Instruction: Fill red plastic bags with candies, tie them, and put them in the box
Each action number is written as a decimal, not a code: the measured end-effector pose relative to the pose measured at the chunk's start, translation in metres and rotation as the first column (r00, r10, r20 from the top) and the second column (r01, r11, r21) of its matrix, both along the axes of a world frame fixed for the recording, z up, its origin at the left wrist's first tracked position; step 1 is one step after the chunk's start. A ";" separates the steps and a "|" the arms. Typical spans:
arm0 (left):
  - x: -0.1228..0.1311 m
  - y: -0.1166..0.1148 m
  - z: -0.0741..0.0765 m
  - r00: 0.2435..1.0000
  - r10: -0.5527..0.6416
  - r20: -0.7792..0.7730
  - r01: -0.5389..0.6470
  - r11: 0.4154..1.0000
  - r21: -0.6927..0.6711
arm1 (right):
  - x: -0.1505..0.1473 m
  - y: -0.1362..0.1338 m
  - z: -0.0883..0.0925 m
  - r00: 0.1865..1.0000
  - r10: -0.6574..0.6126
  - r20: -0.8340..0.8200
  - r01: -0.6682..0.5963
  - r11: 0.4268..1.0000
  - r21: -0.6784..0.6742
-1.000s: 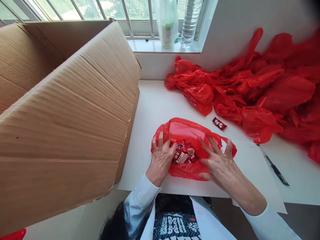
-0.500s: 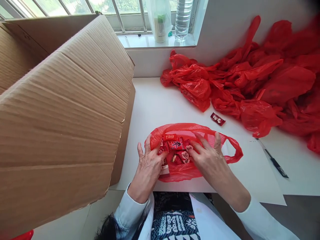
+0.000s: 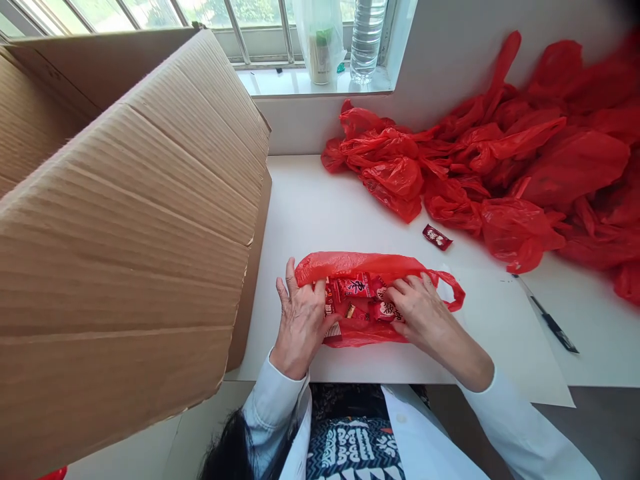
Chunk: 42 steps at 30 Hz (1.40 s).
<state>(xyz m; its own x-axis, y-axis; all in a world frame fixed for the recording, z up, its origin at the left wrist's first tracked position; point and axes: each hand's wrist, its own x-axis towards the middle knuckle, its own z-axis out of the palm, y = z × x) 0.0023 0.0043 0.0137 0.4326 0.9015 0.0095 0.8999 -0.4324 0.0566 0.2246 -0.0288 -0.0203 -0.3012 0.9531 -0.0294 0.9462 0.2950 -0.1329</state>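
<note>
The red plastic bag point(image 3: 360, 263) lies open on the worktop point(image 3: 300, 213), small wrapped packets point(image 3: 356, 287) inside. The left hand point(image 3: 299, 327), digits apart, touches its left end; the right hand point(image 3: 425, 313) curls over its right side, grip unclear. Beyond lies one loose packet point(image 3: 437, 237).

From over here I'm seeing a plain whitish shirt point(image 3: 413, 433) hanging open at the front, its long sleeves point(image 3: 530, 430) ending at the wrists and leaving the left hand point(image 3: 301, 321) and right hand point(image 3: 425, 312) bare. Underneath, a dark top point(image 3: 373, 443) is showing chunky white lettering point(image 3: 345, 445), pale triangles and small reddish marks.
</note>
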 end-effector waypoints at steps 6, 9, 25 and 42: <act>0.002 0.008 0.002 0.999 0.026 0.043 -0.024 0.999 -0.046 | 0.012 0.011 0.012 1.000 -0.022 0.010 0.022 0.999 -0.027; 0.008 0.009 0.001 0.994 0.011 0.105 -0.001 0.995 -0.100 | 0.022 0.011 0.019 0.998 -0.056 -0.027 0.054 0.996 -0.072; 0.030 -0.010 -0.025 0.973 -0.162 0.162 0.188 0.968 -0.164 | 0.026 0.001 0.016 0.977 -0.210 -0.033 0.210 0.978 0.000; 0.037 -0.002 -0.016 0.969 -0.147 0.198 0.171 0.979 -0.113 | 0.006 -0.007 0.020 0.986 -0.144 -0.079 0.150 0.985 0.081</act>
<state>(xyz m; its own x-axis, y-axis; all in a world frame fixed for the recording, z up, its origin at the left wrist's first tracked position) 0.0389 0.0022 -0.0023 0.5720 0.8202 -0.0066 0.7880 -0.5473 0.2820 0.2307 -0.0357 -0.0003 -0.1560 0.9851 0.0720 0.9688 0.1668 -0.1831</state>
